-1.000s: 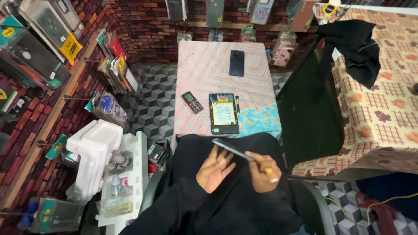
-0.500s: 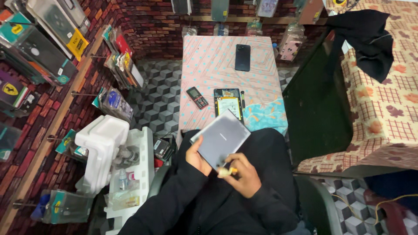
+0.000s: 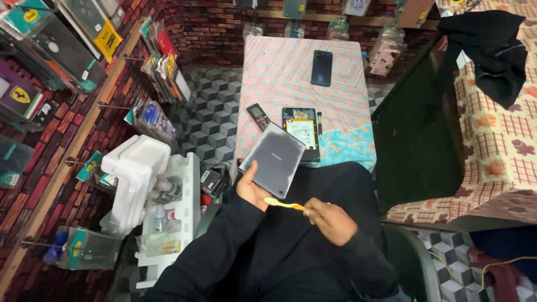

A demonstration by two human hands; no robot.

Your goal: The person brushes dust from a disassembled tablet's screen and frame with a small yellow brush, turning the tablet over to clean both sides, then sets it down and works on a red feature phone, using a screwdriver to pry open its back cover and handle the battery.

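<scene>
Left hand [image 3: 253,190] gripping a grey tablet back cover [image 3: 273,158], right hand [image 3: 330,219] pinching a yellow toothbrush [image 3: 283,204], opened tablet [image 3: 301,133] on far table [image 3: 279,72], white rack [image 3: 187,196] left holding small bottles [image 3: 160,218]

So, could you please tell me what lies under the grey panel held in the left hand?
Under the grey panel, the pink patterned table edge and part of the opened tablet show; the tablet's lower left corner is covered.

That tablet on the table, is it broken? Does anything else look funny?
The opened tablet lies with its insides showing; its grey back cover is off, held in the left hand. The right hand holds a yellow tool. Nothing looks spilled.
</scene>
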